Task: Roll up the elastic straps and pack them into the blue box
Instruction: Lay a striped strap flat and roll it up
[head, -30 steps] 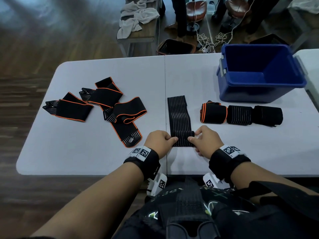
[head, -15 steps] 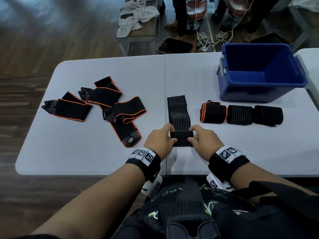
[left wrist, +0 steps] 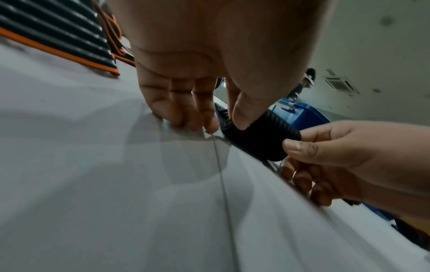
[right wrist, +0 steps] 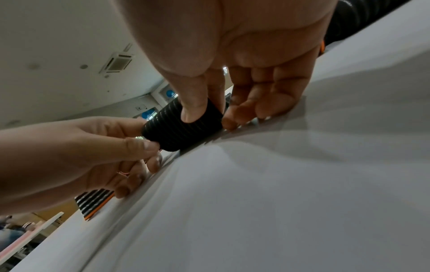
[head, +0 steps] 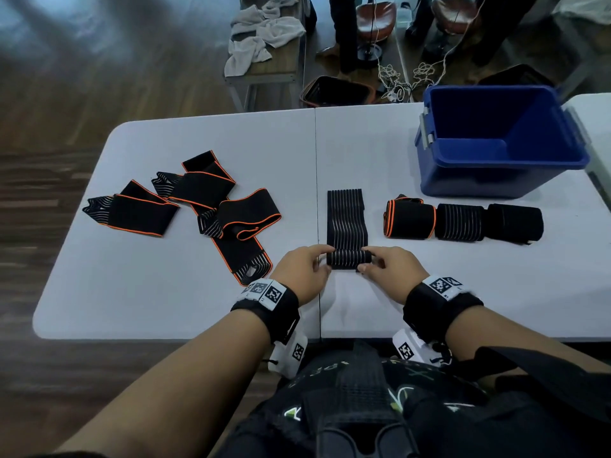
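A black ribbed elastic strap (head: 347,219) lies flat down the middle of the white table (head: 165,302), its near end wound into a small roll (head: 348,259) (left wrist: 260,141) (right wrist: 184,128). My left hand (head: 304,272) (left wrist: 209,88) pinches the roll's left end between thumb and fingers. My right hand (head: 390,269) (right wrist: 237,82) pinches its right end the same way. The blue box (head: 496,143) stands open at the back right, and nothing shows inside it. Three rolled straps (head: 463,221) lie in a row in front of it.
Several loose black straps with orange edging (head: 211,209) are spread on the table's left half. A seam (head: 315,180) runs down the table's middle. Beyond the far edge stand a bench with grey towels (head: 264,38), chairs and cables on the floor.
Both hands have moved away from me along the strap, and the roll has grown thicker while the flat length has shortened.
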A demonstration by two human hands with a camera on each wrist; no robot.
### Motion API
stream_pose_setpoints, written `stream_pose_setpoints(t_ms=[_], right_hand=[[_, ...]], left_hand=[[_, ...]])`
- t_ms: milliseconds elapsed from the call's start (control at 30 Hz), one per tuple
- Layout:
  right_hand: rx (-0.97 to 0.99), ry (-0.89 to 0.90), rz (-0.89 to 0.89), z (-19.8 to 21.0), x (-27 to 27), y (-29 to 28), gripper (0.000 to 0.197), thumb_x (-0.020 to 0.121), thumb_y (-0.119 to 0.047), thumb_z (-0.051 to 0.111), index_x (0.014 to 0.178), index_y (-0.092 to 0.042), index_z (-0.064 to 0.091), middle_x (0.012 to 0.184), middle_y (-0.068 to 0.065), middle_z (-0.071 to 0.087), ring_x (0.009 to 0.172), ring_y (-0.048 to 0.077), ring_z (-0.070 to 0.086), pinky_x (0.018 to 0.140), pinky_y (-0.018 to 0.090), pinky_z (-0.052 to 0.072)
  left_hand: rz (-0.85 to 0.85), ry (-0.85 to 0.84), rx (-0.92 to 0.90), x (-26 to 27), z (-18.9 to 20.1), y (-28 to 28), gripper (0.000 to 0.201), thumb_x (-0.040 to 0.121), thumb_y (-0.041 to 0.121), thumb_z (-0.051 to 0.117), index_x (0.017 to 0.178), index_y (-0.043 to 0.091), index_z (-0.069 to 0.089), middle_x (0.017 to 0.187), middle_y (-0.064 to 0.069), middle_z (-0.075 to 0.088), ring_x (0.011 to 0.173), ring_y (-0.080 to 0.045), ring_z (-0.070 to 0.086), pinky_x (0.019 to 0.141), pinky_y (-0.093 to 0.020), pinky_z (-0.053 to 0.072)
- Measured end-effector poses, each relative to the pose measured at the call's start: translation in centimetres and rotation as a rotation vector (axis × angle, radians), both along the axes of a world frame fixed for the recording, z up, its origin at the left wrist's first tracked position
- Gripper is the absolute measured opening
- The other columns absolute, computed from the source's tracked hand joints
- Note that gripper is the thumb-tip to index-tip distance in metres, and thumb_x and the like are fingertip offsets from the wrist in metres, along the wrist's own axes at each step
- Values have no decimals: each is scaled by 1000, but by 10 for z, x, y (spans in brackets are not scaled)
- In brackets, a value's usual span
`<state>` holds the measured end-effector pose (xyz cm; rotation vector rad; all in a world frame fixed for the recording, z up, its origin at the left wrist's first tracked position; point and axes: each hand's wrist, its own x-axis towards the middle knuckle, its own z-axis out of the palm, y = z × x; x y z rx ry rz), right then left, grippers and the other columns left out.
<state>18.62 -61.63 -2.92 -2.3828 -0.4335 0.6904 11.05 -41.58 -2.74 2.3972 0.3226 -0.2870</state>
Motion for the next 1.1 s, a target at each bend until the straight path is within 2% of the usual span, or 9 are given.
stream_pose_setpoints(t_ms=[100, 200, 300, 433, 633, 700, 800, 933, 1100], right_hand=[[6, 13, -29, 0, -1, 3, 21, 95, -35, 60, 103, -18, 71, 86, -2, 69, 84, 17, 61, 65, 26, 41], [-28, -5, -36, 3, -3, 7, 24, 97, -36, 58, 84, -17, 66, 75, 0, 63, 73, 18, 58, 56, 25, 36], [-60, -31, -44, 6, -3, 9, 33, 97, -38, 58, 77, -13, 66, 71, 2, 62, 68, 19, 57, 53, 27, 34], [-53, -20, -117, 7, -4, 8, 42, 96, -41, 58, 72, -8, 67, 69, 9, 66, 71, 26, 63, 62, 32, 46], [14, 20, -218, 4, -4, 6, 49, 93, -43, 60, 70, 0, 65, 71, 17, 69, 68, 32, 67, 73, 48, 58], [26, 26, -242, 4, -5, 7, 46, 92, -42, 61, 74, 0, 64, 72, 18, 69, 69, 33, 68, 73, 50, 58], [86, 71, -321, 8, -8, 8, 26, 91, -36, 64, 101, -12, 57, 83, 12, 67, 72, 29, 69, 72, 50, 60], [74, 54, -241, 7, -11, 9, 16, 96, -27, 57, 111, -23, 51, 81, 5, 69, 74, 24, 67, 76, 45, 59], [-77, -73, -24, 6, -10, 5, 44, 95, -32, 60, 136, -17, 52, 121, 6, 61, 111, 23, 59, 95, 33, 47]], left_hand=[[47, 1, -76, 3, 1, 1, 30, 97, 27, 57, 124, 38, 66, 63, 8, 56, 65, -5, 54, 60, -21, 38], [84, 46, -174, 6, 1, 2, 25, 98, 29, 55, 116, 40, 68, 70, 1, 66, 72, -15, 63, 71, -30, 52], [119, 85, -228, 9, 2, 2, 24, 99, 29, 52, 114, 36, 70, 73, 5, 67, 74, -16, 65, 78, -32, 53], [150, 110, -228, 10, 3, -2, 23, 100, 33, 51, 105, 26, 73, 86, 4, 72, 89, -17, 67, 86, -34, 53], [122, 125, -89, 7, 8, -9, 36, 102, 40, 51, 93, 12, 72, 89, -6, 72, 87, -22, 65, 80, -35, 51], [134, 134, -84, 7, 9, -9, 38, 101, 42, 52, 92, 11, 73, 88, -7, 72, 86, -22, 66, 80, -35, 53], [150, 127, -34, 8, 10, -9, 41, 98, 45, 56, 90, 8, 72, 85, -9, 73, 83, -23, 67, 77, -34, 53], [194, 15, -37, 6, 13, -13, 17, 93, 35, 66, 105, 24, 61, 76, 0, 71, 78, -14, 66, 74, -30, 52], [-3, -19, 119, 4, 9, -16, 33, 99, 38, 56, 129, 24, 62, 94, -1, 76, 98, -20, 68, 87, -32, 51]])
